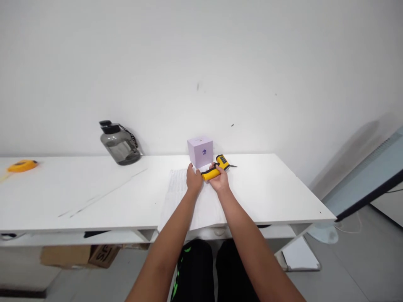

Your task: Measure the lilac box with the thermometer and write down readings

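Note:
My right hand is wrapped around a yellow and black infrared thermometer gun, which lies tilted across the palm, its head toward the far right. My left hand is closed beside the butt of the gun's handle, near the lower left corner of a lilac box. Whether those fingers grip anything is hidden. The box carries a dark blue emblem and stands close to the wall. Beneath both hands, printed paper sheets lie on the white table. A thin dark pointed item shows just right of the gun.
A grey translucent water jug with a black lid stands at the back left. Farther left lies an orange tape measure. A pale fan-like appliance leans by the table's right end. Under the table sits a cardboard box.

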`<state>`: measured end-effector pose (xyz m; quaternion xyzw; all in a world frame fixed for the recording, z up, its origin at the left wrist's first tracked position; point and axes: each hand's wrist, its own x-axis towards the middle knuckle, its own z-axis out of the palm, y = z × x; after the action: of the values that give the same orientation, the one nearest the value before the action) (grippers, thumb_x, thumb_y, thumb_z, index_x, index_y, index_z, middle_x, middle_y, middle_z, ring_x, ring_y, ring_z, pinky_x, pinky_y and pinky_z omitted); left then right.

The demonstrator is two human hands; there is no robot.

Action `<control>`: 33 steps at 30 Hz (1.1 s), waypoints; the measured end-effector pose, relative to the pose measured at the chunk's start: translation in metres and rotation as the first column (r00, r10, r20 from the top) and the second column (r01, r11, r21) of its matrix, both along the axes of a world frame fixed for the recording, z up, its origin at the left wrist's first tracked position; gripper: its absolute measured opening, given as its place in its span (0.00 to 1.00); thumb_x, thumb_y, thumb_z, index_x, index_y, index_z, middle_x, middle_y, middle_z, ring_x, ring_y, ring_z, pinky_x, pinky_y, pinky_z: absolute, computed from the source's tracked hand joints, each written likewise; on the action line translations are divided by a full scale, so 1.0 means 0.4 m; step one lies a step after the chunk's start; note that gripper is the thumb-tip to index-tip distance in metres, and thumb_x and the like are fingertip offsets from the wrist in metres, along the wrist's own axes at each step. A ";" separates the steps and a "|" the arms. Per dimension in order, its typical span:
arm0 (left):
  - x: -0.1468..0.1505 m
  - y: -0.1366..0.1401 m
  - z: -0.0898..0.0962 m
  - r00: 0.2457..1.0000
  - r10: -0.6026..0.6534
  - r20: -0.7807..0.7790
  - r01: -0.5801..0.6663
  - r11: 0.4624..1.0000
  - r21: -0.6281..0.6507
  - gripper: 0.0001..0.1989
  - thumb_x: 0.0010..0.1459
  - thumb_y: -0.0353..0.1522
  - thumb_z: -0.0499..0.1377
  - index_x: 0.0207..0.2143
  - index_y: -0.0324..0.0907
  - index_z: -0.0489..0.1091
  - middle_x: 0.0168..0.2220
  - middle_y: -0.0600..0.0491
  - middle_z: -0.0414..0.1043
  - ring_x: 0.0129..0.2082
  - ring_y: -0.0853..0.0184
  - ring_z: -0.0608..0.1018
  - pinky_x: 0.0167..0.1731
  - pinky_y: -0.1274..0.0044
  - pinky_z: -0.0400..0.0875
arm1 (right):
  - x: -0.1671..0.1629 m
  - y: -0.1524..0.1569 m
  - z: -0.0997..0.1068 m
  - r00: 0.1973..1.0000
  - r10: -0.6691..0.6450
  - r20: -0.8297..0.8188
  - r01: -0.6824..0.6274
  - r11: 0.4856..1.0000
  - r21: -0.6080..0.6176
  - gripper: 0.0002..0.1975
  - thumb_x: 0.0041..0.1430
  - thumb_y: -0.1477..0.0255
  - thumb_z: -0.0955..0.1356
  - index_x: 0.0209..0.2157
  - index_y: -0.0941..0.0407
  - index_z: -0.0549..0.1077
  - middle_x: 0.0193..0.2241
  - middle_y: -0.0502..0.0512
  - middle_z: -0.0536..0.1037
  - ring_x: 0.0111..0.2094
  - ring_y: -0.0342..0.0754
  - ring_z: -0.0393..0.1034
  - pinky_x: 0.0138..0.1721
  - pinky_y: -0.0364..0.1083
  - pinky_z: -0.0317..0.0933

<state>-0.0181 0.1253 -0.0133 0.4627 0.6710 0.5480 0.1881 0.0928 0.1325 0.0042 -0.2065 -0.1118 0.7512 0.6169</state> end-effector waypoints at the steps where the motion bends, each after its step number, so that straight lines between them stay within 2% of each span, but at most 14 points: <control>1: -0.005 -0.002 0.000 0.995 0.019 0.101 -0.023 0.999 0.043 0.23 0.60 0.33 0.52 0.58 0.40 0.61 0.62 0.40 0.63 0.64 0.58 0.65 0.64 0.67 0.57 | -0.018 -0.004 0.005 0.999 0.014 -0.038 -0.013 1.000 0.011 0.06 0.53 0.77 0.68 0.33 0.53 0.70 0.27 0.46 0.76 0.29 0.42 0.72 0.38 0.45 0.71; 3: -0.015 -0.003 0.002 0.966 0.051 0.253 -0.078 0.992 0.100 0.18 0.62 0.34 0.51 0.53 0.41 0.63 0.57 0.42 0.69 0.59 0.62 0.71 0.60 0.69 0.62 | -0.047 -0.010 0.012 0.995 0.043 -0.092 -0.039 0.998 0.040 0.05 0.55 0.77 0.68 0.33 0.53 0.70 0.28 0.45 0.76 0.30 0.41 0.72 0.39 0.44 0.71; 6: -0.022 -0.002 0.013 0.930 0.104 0.351 -0.151 0.983 0.108 0.15 0.64 0.39 0.47 0.50 0.43 0.61 0.51 0.44 0.72 0.50 0.66 0.76 0.52 0.71 0.69 | -0.074 -0.013 0.012 0.993 0.090 -0.075 -0.086 0.995 0.052 0.05 0.56 0.75 0.69 0.33 0.53 0.69 0.28 0.45 0.76 0.31 0.41 0.72 0.38 0.42 0.70; 10: -0.020 -0.010 0.038 0.875 0.136 0.465 -0.215 0.969 0.122 0.17 0.64 0.43 0.43 0.47 0.45 0.61 0.47 0.46 0.72 0.43 0.68 0.78 0.42 0.73 0.72 | -0.094 -0.010 -0.003 0.991 0.125 0.041 -0.129 0.982 0.139 0.11 0.51 0.75 0.72 0.36 0.53 0.69 0.29 0.45 0.77 0.33 0.41 0.73 0.37 0.42 0.70; 13: -0.013 -0.021 0.050 0.861 0.080 0.502 -0.209 0.956 0.206 0.17 0.64 0.44 0.44 0.44 0.44 0.63 0.44 0.49 0.73 0.40 0.68 0.77 0.40 0.75 0.71 | -0.106 -0.011 -0.014 0.975 0.112 0.193 -0.150 0.970 0.190 0.17 0.48 0.71 0.75 0.39 0.53 0.69 0.30 0.46 0.78 0.32 0.43 0.73 0.35 0.43 0.69; 17: 0.001 -0.025 0.039 0.926 0.033 0.376 -0.103 0.981 0.167 0.15 0.64 0.44 0.47 0.41 0.45 0.66 0.42 0.50 0.74 0.41 0.66 0.76 0.43 0.73 0.69 | -0.121 -0.018 -0.019 0.877 -0.108 0.467 -0.007 0.971 0.238 0.17 0.46 0.65 0.75 0.37 0.55 0.71 0.27 0.45 0.76 0.30 0.43 0.72 0.35 0.43 0.67; 20: 0.006 -0.022 0.027 0.973 0.032 0.230 -0.059 0.992 0.109 0.17 0.65 0.45 0.46 0.40 0.46 0.68 0.44 0.49 0.75 0.46 0.62 0.75 0.47 0.70 0.67 | -0.128 -0.018 -0.018 0.813 -0.220 0.539 0.068 0.955 0.287 0.15 0.47 0.64 0.74 0.35 0.56 0.73 0.30 0.48 0.78 0.34 0.45 0.73 0.39 0.44 0.67; 23: 0.007 -0.023 0.026 0.985 0.003 0.171 -0.015 0.998 0.068 0.19 0.67 0.46 0.43 0.40 0.46 0.68 0.43 0.48 0.75 0.45 0.60 0.76 0.46 0.69 0.66 | -0.129 -0.011 -0.018 0.830 -0.214 0.515 0.076 0.958 0.275 0.15 0.46 0.65 0.74 0.35 0.57 0.73 0.30 0.49 0.79 0.34 0.46 0.74 0.40 0.45 0.68; 27: 0.008 -0.029 0.033 0.993 -0.015 0.113 0.016 1.000 -0.010 0.24 0.67 0.48 0.40 0.36 0.46 0.69 0.38 0.48 0.76 0.42 0.59 0.76 0.43 0.68 0.66 | -0.127 -0.001 -0.021 0.853 -0.196 0.485 0.066 0.960 0.272 0.16 0.45 0.64 0.75 0.35 0.56 0.73 0.29 0.49 0.79 0.33 0.46 0.74 0.39 0.45 0.68; 33: 0.008 -0.025 0.029 0.994 -0.079 0.080 0.079 0.997 0.011 0.30 0.67 0.50 0.37 0.38 0.44 0.73 0.40 0.46 0.77 0.43 0.57 0.76 0.44 0.67 0.67 | -0.120 0.018 -0.033 0.895 -0.137 0.425 0.033 0.969 0.244 0.19 0.42 0.66 0.76 0.37 0.56 0.73 0.29 0.49 0.79 0.36 0.47 0.75 0.39 0.45 0.69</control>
<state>-0.0150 0.1152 -0.0017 0.4673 0.6419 0.5609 0.2345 0.0448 0.1396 -0.0089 -0.3022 -0.3250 0.6392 0.6280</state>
